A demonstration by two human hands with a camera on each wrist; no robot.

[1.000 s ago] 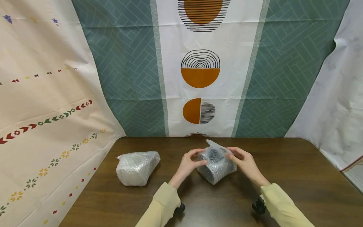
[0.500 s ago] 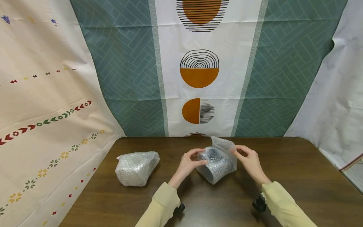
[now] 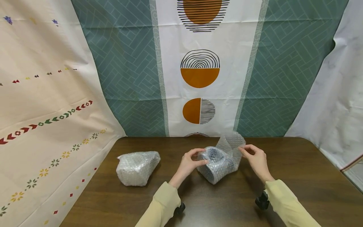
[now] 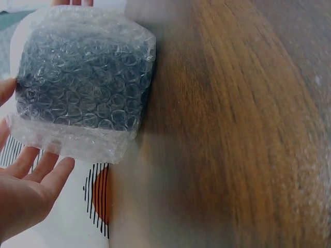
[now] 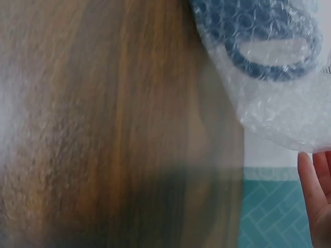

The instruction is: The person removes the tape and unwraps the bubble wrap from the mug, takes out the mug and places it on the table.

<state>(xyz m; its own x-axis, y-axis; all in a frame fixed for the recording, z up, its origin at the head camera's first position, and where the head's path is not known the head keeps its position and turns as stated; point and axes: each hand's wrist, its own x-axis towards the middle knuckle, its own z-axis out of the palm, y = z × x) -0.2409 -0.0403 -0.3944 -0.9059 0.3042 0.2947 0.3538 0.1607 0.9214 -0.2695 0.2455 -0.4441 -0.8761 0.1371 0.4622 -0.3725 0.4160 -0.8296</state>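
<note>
A dark blue mug (image 3: 213, 171) lies wrapped in clear bubble wrap near the table's far edge; in the right wrist view its looped handle (image 5: 271, 72) shows through. My left hand (image 3: 187, 165) grips the wrapped mug from the left, thumb and fingers spread around its side. In the left wrist view the dark body sits under the bubbles, with fingers (image 4: 44, 165) along the wrap's edge. With thumb and fingertips, my right hand (image 3: 256, 160) pinches a loose flap of bubble wrap (image 3: 233, 142), which stands up and out to the right of the mug.
Another bubble-wrapped bundle (image 3: 137, 168) lies to the left on the brown wooden table (image 3: 215, 208); its contents are not discernible. A patterned cloth (image 3: 198, 78) hangs behind the far edge, and further cloths hang at left and right.
My right hand has moved right, drawing the bubble wrap flap up and away from the mug, so the flap spreads wider. My left hand stays in place on the mug.
</note>
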